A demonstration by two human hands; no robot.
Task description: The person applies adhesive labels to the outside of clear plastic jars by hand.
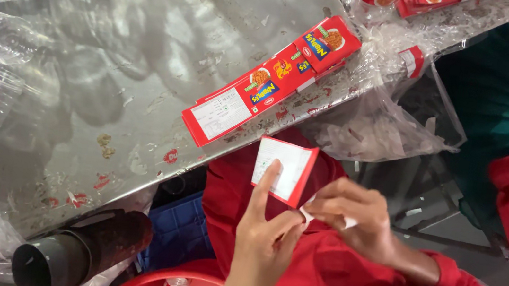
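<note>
Left grip [266, 228] holds a red-edged white label [283, 169] — right grip [349, 216] pinches white paper [309, 216].

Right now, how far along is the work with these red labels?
Done: none of the clear plastic cups on the steel table shows a label. In hand: the left hand holds one red-backed label while the right hand pinches a white strip. Left: the label stack.

The left hand [265, 241] rises with forefinger stretched upward and thumb bent inward; the right hand [352, 216] reaches across, red-sleeved, fingertips pinched together against the left thumb.
</note>
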